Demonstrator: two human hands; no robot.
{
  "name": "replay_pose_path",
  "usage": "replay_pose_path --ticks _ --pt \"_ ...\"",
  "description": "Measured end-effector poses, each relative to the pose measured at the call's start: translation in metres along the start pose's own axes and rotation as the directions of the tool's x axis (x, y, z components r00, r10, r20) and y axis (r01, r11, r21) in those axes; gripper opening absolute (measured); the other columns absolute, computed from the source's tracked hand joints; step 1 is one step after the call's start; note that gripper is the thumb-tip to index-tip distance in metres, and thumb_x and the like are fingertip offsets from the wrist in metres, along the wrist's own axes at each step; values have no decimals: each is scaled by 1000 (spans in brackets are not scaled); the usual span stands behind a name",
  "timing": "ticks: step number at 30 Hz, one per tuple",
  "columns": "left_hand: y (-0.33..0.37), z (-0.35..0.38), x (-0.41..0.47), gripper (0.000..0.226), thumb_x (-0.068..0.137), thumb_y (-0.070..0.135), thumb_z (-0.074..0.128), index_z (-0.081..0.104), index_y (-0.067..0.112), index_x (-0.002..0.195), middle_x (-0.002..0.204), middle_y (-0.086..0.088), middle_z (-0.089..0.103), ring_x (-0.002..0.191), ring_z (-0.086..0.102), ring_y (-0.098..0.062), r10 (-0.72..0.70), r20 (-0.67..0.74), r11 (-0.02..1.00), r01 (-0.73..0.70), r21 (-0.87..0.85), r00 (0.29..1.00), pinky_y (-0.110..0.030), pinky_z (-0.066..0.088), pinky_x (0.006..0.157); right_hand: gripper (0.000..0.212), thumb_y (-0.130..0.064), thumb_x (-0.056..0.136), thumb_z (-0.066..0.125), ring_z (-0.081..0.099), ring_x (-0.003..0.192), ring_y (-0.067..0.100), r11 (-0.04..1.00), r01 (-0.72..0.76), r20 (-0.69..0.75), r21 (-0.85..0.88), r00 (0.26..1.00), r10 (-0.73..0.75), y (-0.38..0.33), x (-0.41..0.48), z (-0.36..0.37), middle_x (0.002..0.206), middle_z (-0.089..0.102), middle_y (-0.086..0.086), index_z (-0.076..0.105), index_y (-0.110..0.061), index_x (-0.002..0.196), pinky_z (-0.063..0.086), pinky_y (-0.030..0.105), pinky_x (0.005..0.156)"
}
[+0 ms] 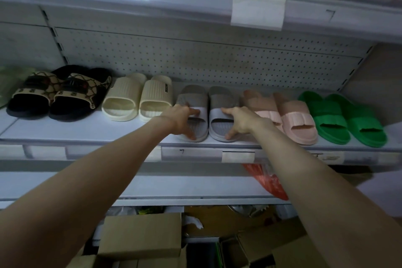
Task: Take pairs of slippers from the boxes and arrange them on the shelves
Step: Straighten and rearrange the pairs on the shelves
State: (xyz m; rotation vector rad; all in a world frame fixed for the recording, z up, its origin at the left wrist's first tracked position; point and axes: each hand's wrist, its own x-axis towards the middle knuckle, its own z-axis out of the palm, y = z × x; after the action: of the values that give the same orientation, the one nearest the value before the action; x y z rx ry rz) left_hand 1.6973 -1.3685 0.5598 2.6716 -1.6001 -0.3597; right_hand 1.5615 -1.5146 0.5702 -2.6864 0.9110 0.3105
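Forearms [91, 178] reach; left hand [182, 118], right hand [240, 123] each grip grey slipper [192, 95]; five pairs [139, 97] shelved.

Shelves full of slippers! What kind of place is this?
Probably a shop or its stockroom: pairs of slippers lined up on a pegboard-backed shelf with paper labels on its edge, and cardboard boxes below.
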Motion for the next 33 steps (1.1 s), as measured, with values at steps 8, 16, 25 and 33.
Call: replay_pose_path --ticks 8,16,25,33 --pt "3 1 10 86 72 49 73 30 32 144 143 -7 40 124 45 -30 -11 -8 1000 11 0 1000 -37 41 95 101 -22 66 85 37 135 32 1000 -8 0 -17 1000 8 6 14 -1 152 32 10 26 -25 149 35 41 110" --pt "6 0 18 80 76 46 71 32 30 144 139 -8 41 122 46 -31 -9 -30 1000 8 -20 1000 -38 40 98 98 -19 67 84 37 135 31 1000 5 16 -10 1000 -5 13 26 -5 151 34 10 29 -19 148 36 39 109" --pt "7 0 33 69 83 40 66 33 32 143 138 -7 46 121 48 -31 -13 -48 1000 12 -24 999 -36 40 97 99 -19 68 84 37 135 31 1000 4 27 2 1000 -4 21 39 -8 151 34 12 26 -16 149 35 36 110" --pt "7 -1 41 76 81 45 67 28 30 145 143 -6 43 125 46 -30 -12 -48 1000 10 -27 999 -35 38 100 101 -17 69 83 29 140 28 999 27 30 21 999 -28 27 50 -9 156 24 8 22 -20 150 31 32 112"
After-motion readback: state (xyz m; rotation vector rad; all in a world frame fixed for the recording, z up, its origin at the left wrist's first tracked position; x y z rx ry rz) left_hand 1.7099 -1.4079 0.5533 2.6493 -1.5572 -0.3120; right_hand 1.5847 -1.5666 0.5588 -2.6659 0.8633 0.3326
